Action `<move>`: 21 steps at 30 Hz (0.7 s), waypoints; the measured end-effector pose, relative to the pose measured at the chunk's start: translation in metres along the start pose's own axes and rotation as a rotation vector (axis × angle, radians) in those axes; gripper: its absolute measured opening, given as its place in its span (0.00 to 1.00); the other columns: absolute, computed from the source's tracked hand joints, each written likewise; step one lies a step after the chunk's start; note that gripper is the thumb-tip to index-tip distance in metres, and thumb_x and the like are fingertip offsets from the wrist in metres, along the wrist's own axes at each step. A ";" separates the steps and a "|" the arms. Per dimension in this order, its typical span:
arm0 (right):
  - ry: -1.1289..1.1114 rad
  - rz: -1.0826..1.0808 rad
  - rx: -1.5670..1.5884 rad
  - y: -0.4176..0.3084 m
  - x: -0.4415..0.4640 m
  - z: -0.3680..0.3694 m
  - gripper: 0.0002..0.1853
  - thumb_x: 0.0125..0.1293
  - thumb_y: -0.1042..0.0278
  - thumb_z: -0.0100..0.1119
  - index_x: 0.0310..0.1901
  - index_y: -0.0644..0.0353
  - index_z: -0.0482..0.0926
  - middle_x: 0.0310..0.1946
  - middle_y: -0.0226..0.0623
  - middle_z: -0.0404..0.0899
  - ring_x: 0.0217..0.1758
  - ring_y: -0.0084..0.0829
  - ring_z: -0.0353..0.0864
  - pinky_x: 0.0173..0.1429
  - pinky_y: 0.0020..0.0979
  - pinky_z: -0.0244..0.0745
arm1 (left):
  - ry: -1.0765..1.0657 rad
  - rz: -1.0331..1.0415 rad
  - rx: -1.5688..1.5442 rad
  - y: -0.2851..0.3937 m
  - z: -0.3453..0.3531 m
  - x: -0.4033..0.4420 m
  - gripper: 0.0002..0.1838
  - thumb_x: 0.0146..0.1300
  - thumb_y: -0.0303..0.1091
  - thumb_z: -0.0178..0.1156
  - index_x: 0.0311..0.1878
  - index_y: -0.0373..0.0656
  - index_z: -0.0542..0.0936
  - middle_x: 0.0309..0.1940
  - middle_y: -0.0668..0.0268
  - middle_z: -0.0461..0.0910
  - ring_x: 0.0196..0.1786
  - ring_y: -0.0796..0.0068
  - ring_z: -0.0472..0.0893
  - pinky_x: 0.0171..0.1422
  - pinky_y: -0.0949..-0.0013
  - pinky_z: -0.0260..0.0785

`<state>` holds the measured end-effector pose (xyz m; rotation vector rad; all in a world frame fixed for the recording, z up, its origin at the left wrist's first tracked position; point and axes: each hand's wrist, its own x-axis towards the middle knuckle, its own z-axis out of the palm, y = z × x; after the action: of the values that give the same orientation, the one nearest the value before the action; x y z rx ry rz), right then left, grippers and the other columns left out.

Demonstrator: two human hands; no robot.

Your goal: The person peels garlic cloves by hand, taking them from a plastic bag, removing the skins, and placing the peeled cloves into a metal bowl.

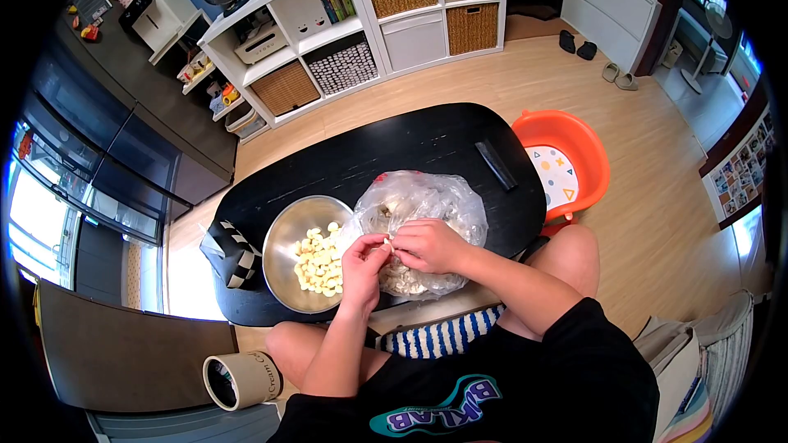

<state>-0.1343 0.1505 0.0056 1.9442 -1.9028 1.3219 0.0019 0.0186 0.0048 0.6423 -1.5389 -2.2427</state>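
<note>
My left hand (364, 264) and my right hand (425, 244) meet above the front of a clear plastic bag (458, 205). Between their fingertips they pinch a small pale garlic clove (387, 242), partly covered by the fingers. Inside the open bag lie garlic and papery skins (402, 280), partly hidden by my right hand. To the left, close by my left hand, stands a wide metal bowl (281, 246) holding many peeled garlic cloves (318, 262). Both bag and bowl rest on a black table (328, 168).
A dark bar-shaped object (497, 166) lies on the table's right side. A checkered black-and-white item (244, 262) is at its left end. An orange child seat (591, 160) stands right of the table. A cream bin (246, 380) sits on the floor at lower left.
</note>
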 end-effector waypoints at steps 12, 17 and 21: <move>0.002 -0.020 -0.024 -0.001 0.001 -0.002 0.05 0.54 0.71 0.63 0.29 0.60 0.77 0.26 0.36 0.76 0.33 0.40 0.80 0.41 0.38 0.77 | -0.021 -0.006 0.032 -0.002 0.000 0.000 0.09 0.68 0.21 0.61 0.50 0.36 0.81 0.42 0.66 0.82 0.42 0.80 0.81 0.48 0.75 0.76; 0.018 0.004 -0.030 -0.002 0.001 -0.001 0.04 0.54 0.72 0.63 0.28 0.60 0.78 0.25 0.37 0.78 0.32 0.41 0.80 0.41 0.38 0.77 | -0.025 -0.014 0.036 -0.003 -0.002 0.001 0.09 0.68 0.22 0.61 0.50 0.36 0.81 0.42 0.65 0.83 0.42 0.79 0.81 0.49 0.75 0.76; 0.041 0.020 -0.033 -0.003 0.001 -0.001 0.03 0.55 0.72 0.63 0.29 0.60 0.78 0.25 0.38 0.78 0.31 0.42 0.81 0.40 0.39 0.77 | -0.027 -0.008 0.041 -0.002 -0.001 0.000 0.09 0.68 0.22 0.61 0.50 0.35 0.81 0.42 0.65 0.83 0.42 0.79 0.82 0.49 0.75 0.76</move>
<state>-0.1327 0.1512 0.0084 1.8727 -1.9181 1.3166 0.0021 0.0186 0.0026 0.6329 -1.6015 -2.2402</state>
